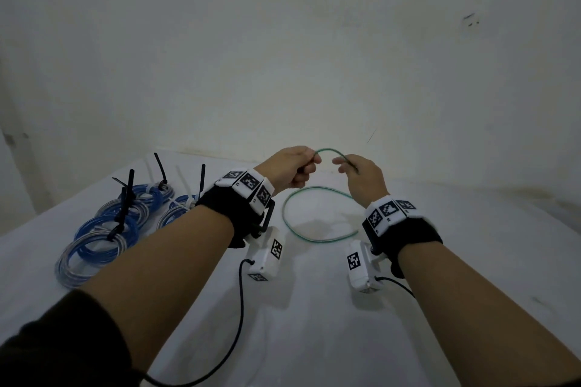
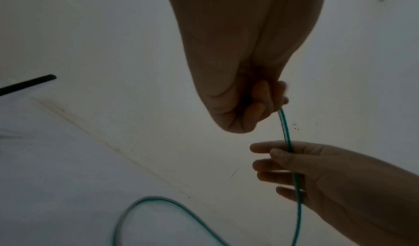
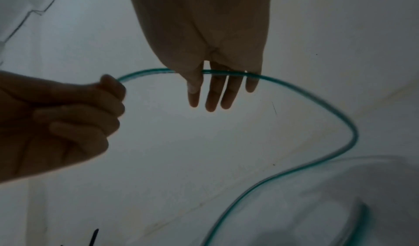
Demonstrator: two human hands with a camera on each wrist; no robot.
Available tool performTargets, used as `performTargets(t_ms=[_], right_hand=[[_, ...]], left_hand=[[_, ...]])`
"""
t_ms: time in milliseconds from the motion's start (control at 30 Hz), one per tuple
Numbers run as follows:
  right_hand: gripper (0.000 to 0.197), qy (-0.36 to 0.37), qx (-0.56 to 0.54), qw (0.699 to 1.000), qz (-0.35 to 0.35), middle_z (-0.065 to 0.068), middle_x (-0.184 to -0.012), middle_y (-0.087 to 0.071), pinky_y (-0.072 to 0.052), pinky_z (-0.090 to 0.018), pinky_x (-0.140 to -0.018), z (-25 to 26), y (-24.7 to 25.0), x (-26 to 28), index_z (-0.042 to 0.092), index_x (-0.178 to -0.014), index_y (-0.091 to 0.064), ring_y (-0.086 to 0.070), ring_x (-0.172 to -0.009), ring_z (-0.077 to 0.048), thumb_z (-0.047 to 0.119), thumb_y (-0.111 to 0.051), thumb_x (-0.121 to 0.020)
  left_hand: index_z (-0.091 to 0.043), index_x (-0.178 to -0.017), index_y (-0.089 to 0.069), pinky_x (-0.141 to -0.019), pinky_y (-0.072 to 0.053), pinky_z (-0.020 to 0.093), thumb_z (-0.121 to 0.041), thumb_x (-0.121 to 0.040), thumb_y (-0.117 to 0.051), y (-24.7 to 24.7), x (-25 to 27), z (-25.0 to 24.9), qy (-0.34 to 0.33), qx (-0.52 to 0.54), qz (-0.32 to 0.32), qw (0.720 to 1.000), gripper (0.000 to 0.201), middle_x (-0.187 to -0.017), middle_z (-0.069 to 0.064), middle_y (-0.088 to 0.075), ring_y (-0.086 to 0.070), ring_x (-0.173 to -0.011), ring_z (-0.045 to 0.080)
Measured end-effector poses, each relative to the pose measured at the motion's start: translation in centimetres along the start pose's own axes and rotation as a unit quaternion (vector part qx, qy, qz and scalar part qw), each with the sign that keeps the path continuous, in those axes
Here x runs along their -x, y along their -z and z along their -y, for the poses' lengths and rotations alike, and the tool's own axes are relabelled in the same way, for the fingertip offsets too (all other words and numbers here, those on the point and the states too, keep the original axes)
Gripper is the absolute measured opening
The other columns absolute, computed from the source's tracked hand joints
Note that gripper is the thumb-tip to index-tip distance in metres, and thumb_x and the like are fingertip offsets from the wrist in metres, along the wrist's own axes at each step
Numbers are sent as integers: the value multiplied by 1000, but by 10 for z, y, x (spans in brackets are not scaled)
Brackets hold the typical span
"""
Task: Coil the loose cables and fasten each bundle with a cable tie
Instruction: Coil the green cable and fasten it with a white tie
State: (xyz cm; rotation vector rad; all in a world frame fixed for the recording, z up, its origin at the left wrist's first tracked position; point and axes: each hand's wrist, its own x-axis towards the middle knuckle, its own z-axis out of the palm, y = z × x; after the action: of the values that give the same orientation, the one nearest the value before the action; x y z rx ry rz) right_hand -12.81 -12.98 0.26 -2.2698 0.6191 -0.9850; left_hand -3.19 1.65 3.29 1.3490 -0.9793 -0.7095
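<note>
A thin green cable (image 1: pixel 317 240) lies in a loose loop on the white table (image 1: pixel 314 324), and one stretch rises in a small arch between my hands. My left hand (image 1: pixel 295 166) is a closed fist gripping the cable's end. In the left wrist view the cable (image 2: pixel 284 129) leaves that fist (image 2: pixel 249 110) and runs down to my right hand (image 2: pixel 294 169). My right hand (image 1: pixel 355 174) pinches the cable with the thumb against nearly straight fingers. The right wrist view shows the cable (image 3: pixel 317 102) crossing those fingers (image 3: pixel 215 92). Both hands hover above the table.
Several coiled blue and grey cable bundles (image 1: pixel 103 229) lie at the left, fastened with upright black cable ties (image 1: pixel 160 166) and white ones. A pale wall (image 1: pixel 314 56) stands just behind the table's far edge.
</note>
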Motion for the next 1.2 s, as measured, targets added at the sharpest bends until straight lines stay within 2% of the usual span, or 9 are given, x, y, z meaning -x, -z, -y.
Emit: performTargets(t_ms=[167,267,333,467,567,700,867,1033,1200], right_hand=[[18,-123,-33,987,-101,-20,-111,-58,-45,-31,-77,-15,2,-3,3,-110,-52,-60,-100,-33,1,-45,-93],[9,-108,-97,980,-136,-15,-98,-61,-50,-28,-70,-5,-2,-1,7,-93,-50,-66,-86,-30,1,-54,-89],[9,-76,-108,983,-126,-10,-87,-62,-50,-29,-71,5,-6,1,10,-85,-54,-66,-79,-27,1,-58,-87],[10,-51,-188,979,-59,-3,-78,-59,-45,-14,-52,24,-9,2,5,-88,-61,-63,-58,-18,-2,-54,-89],[19,-45,-215,975,23,-4,-73,-57,-48,-25,-59,33,-8,1,2,-95,-65,-57,-55,-16,-3,-47,-91],[26,-27,-168,983,70,1,-71,-56,-43,-15,-57,36,-7,0,-4,-104,-64,-46,-55,-11,-6,-41,-92],[28,-3,-105,989,109,0,-77,-61,-42,-13,-60,36,-4,5,6,-112,-57,-52,-64,-10,-4,-40,-92],[19,-10,-27,991,133,-2,-81,-65,-44,-25,-75,23,5,9,11,-99,-58,-56,-78,-15,-3,-52,-88],[23,3,-58,995,76,-4,-78,-67,-45,-28,-74,28,5,4,13,-87,-59,-56,-71,-11,-7,-48,-84]], left_hand=[[-12,-88,-51,-56,-41,17,-10,-101,-29,1,-5,-4,-85,135,-42,986,26,-62,-7,-63,-45,-46,3],[-13,-90,-49,-64,-47,17,-7,-101,-28,-3,-10,-4,-124,150,-42,980,25,-70,-5,-70,-59,-57,4],[-14,-90,-47,-70,-49,19,-6,-101,-27,-10,-13,-4,-156,128,-43,979,25,-79,-4,-72,-65,-69,5],[-15,-90,-45,-82,-50,21,3,-98,-26,-16,-21,-7,-228,31,-67,971,27,-99,7,-66,-67,-85,6],[-15,-91,-47,-90,-50,26,4,-96,-33,-12,-26,-3,-261,-85,-116,954,24,-106,7,-66,-65,-96,11],[-10,-96,-48,-80,-48,15,-1,-96,-37,-4,-25,1,-259,-294,-129,911,14,-110,4,-67,-63,-98,10],[-11,-101,-48,-70,-47,37,1,-89,-37,-7,-23,-1,-201,-518,-134,821,20,-95,9,-65,-56,-78,26],[-15,-99,-46,-76,-49,39,6,-73,-32,3,-19,-1,-153,-506,-164,833,36,-93,3,-63,-59,-85,26],[-10,-108,-47,-72,-40,32,1,-88,-36,-7,-22,7,-149,-573,-90,801,26,-102,4,-66,-59,-92,30]])
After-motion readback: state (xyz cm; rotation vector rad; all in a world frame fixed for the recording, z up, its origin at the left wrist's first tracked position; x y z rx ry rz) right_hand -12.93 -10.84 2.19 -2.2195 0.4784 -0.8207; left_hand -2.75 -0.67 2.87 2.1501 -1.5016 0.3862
